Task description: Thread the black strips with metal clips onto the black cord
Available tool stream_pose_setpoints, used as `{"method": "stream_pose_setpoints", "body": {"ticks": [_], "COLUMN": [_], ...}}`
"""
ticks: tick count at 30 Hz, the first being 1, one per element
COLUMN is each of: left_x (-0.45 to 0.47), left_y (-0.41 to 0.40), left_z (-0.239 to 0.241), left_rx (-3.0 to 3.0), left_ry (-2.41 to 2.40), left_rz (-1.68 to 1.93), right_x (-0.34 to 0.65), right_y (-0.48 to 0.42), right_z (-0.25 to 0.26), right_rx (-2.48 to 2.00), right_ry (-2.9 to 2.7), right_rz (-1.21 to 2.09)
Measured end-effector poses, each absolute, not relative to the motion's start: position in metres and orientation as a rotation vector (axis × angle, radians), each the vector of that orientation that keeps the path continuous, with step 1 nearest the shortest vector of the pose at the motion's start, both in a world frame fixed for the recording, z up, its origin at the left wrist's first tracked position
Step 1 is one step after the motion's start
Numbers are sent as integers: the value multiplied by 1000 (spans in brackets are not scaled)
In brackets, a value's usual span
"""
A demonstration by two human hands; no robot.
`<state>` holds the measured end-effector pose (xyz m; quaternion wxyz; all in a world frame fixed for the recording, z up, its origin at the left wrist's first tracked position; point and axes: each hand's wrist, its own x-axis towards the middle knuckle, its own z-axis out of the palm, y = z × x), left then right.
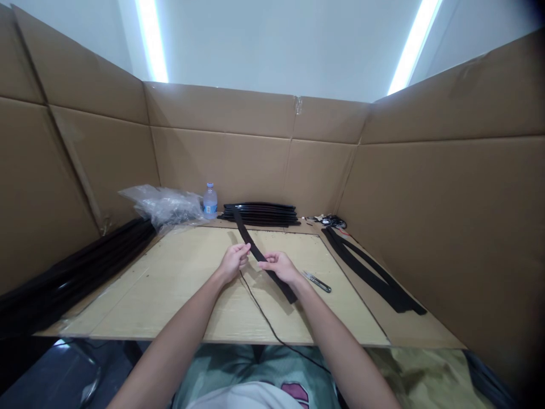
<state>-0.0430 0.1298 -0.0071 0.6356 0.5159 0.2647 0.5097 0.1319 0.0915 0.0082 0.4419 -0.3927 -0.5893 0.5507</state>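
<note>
Tall cardboard walls (221,159) enclose the workspace on three sides, with bright light strips (152,40) glowing above, and a pale, wood-toned board (179,284) covers most of the tabletop. Over the middle of the board, a flat black strip (256,252) is held at a slant, its far end reaching towards the board's back edge and its near end towards the front. The left hand (234,260) pinches the strip's left edge between thumb and curled fingers. The right hand (280,266) grips it slightly nearer the board's front, thumb on the upper face, fingers behind.

A thin dark cord (263,312) runs from beneath the left hand over the board's front edge; whether that hand also holds it, I cannot tell. Thread snips (317,282) lie on the board's right part, near the right hand. Beyond the board's right edge rest black strips (361,271); past its back edge are a cable tangle (331,221), a stack of glossy black strips (261,215) and a water bottle (210,203). By its back left corner sits crumpled clear plastic (166,205), and along its left side a dark bundle (76,272).
</note>
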Motion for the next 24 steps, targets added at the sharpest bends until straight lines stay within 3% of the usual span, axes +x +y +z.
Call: {"method": "stream_pose_setpoints", "body": {"ticks": [24], "left_x": [-37], "left_y": [130], "left_z": [-8], "left_rx": [1311], "left_ry": [807], "left_rz": [1319], "right_x": [123], "right_y": [84], "right_z": [8], "right_rx": [-884], "right_ry": [-1175], "right_rz": [1481]}}
